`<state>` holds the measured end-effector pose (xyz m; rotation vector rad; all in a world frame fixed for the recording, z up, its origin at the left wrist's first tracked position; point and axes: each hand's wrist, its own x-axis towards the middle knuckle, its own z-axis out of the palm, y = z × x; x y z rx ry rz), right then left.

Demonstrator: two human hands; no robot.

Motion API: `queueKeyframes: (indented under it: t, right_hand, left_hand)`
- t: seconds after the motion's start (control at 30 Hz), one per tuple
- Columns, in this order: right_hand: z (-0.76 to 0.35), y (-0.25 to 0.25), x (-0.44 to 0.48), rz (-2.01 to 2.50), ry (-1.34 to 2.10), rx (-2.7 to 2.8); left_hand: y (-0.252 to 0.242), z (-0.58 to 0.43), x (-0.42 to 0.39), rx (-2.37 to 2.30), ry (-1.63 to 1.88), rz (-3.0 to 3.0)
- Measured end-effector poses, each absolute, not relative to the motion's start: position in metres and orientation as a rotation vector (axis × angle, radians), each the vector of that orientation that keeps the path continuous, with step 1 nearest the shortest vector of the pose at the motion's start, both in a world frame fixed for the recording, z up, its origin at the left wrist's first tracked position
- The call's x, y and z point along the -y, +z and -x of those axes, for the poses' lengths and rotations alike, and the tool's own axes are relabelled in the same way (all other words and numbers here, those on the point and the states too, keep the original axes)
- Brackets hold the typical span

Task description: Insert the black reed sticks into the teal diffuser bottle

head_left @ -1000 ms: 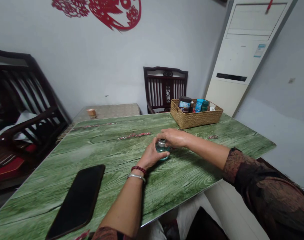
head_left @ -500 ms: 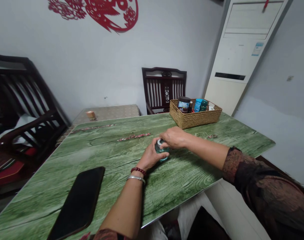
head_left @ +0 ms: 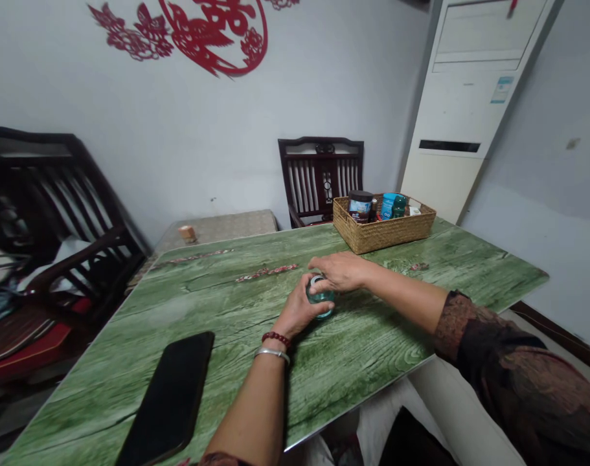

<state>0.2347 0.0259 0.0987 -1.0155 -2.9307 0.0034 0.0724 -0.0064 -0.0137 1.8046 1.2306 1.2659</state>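
Note:
A small teal-green see-through jar [head_left: 326,299] stands on the green wood-pattern table [head_left: 246,317]. My left hand [head_left: 299,304] is wrapped round its side, with the thumb across the near face. From the right, my right hand [head_left: 340,270] reaches over the top, its thumb and fingers curved about the lid [head_left: 317,279], which shows a pale ring. Part of the lid is hidden under those fingers. The jar is upright or nearly so.
A wicker basket [head_left: 392,238] with several jars and bottles stands at the back right. A black phone [head_left: 171,395] lies at the front left. Dark wooden chairs [head_left: 321,178] stand behind and to the left. A small orange-brown object [head_left: 186,233] sits on a side surface [head_left: 231,223].
The view has tilted and shifted slightly. My right hand's fingers have lifted and spread a little about the lid. My left hand keeps its hold on the jar.

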Motion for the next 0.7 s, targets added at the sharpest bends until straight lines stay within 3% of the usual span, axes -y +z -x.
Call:
queueKeyframes:
  t: [0.1,0.27,0.4,0.47,0.6,0.7]
  right_hand:
    - [-0.237,0.098,-0.031,0.801,0.074,3.027]
    - [-0.227,0.085,-0.024,1.148,-0.081,2.858]
    - [-0.225,0.065,-0.022,1.259,0.056,2.597]
    - [-0.235,0.052,-0.028,1.272,0.341,2.369]
    - [-0.269,0.017,-0.04,1.048,1.253,1.751]
    - [-0.286,-0.012,-0.041,0.835,1.573,1.412]
  left_hand:
    - [-0.014,-0.072,0.006,-1.226,1.278,-1.817]
    - [-0.019,-0.068,0.004,-1.286,1.243,-1.813]
    - [-0.017,-0.063,0.004,-1.433,1.317,-1.781]
    - [-0.015,-0.061,0.005,-1.468,1.325,-1.77]
    - [-0.012,-0.059,0.007,-1.481,1.282,-1.768]
    - [-0.012,-0.059,0.006,-1.508,1.265,-1.764]
